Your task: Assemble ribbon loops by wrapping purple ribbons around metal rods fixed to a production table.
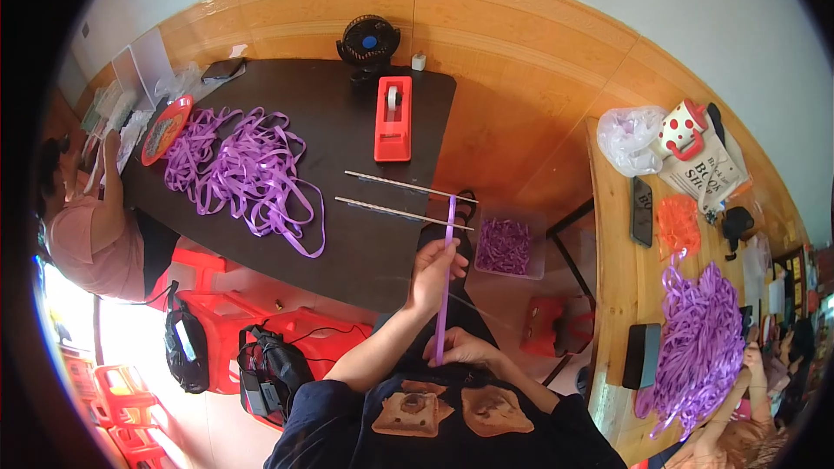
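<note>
A narrow purple ribbon strip (444, 317) runs upright in front of my body. My left hand (433, 274) pinches it near its upper part, fingers closed. Lower down, close to my shirt, my right hand (466, 349) has its fingers closed on the strip's lower end. The strip's top reaches two thin metal rods (382, 206), which lie side by side and jut past the dark table's right edge. Whether the strip wraps round them I cannot tell. Left of the rods sits a loose heap of purple ribbon (252, 165).
A red tape dispenser (393, 122) and a black fan (368, 41) stand on the dark table (347, 269). Below its edge is a clear bin (508, 245) of short purple pieces. A wooden table (608, 295) at right bears more ribbon (699, 339). People sit at both sides.
</note>
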A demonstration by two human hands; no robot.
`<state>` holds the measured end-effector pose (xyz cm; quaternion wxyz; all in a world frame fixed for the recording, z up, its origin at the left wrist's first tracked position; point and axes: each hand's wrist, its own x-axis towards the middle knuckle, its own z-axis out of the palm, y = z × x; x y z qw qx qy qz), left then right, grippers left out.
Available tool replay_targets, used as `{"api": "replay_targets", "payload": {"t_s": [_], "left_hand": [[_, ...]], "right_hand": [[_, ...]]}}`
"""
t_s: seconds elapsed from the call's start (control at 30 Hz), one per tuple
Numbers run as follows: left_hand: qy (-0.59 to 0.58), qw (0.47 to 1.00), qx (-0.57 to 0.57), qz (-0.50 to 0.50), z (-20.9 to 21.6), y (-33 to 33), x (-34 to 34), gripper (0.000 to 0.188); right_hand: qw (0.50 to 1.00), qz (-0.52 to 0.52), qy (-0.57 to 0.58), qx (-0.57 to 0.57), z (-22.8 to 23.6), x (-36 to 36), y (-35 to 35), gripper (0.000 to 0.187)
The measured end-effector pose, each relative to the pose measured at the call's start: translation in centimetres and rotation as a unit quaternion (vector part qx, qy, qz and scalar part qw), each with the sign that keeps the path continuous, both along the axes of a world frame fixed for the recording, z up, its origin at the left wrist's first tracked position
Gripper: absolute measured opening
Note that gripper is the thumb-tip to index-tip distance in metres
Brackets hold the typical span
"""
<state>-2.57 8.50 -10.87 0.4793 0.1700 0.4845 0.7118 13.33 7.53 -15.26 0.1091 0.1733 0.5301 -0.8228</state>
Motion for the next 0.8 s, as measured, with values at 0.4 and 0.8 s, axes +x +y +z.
{"api": "replay_targets", "payload": {"t_s": [0.4,0.8], "left_hand": [[-0.012,1.0,0.003,-0.022,1.0,-0.2,-0.4,0.027],[-0.001,0.999,0.037,-0.002,-0.3,0.0,0.1,0.023]], "right_hand": [[0.992,-0.079,-0.06,0.081,0.6,-0.5,-0.4,0.015],[0.713,0.026,-0.044,0.7,0.4,-0.1,-1.3,0.033]]}}
